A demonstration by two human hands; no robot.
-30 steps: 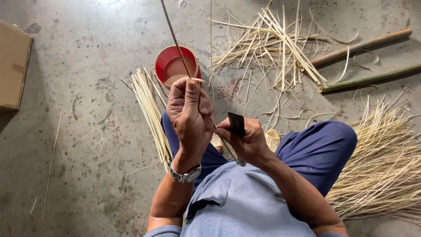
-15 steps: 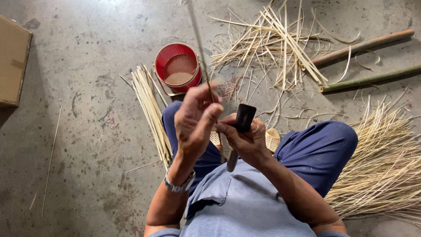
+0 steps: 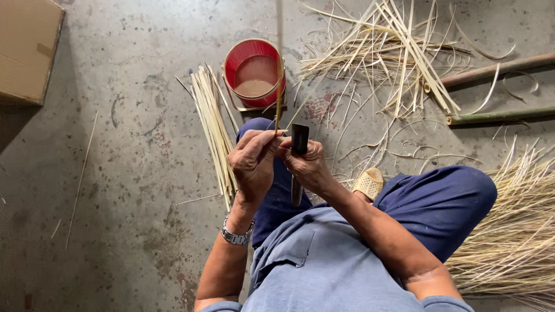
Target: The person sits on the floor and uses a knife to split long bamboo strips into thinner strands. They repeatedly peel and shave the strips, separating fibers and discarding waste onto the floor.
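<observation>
Bamboo strip [image 3: 279, 63] now stands upright; knife [image 3: 299, 151] raised beside left hand [image 3: 252, 164].

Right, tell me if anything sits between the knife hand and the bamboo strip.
Nothing visible does. The right hand holds the dark knife right beside the thin bamboo strip, which the left hand pinches; the two hands touch. The exact blade contact is hidden by the fingers.

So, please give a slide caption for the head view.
Seated person's left hand holds a thin bamboo strip against a knife in the right hand.
</observation>
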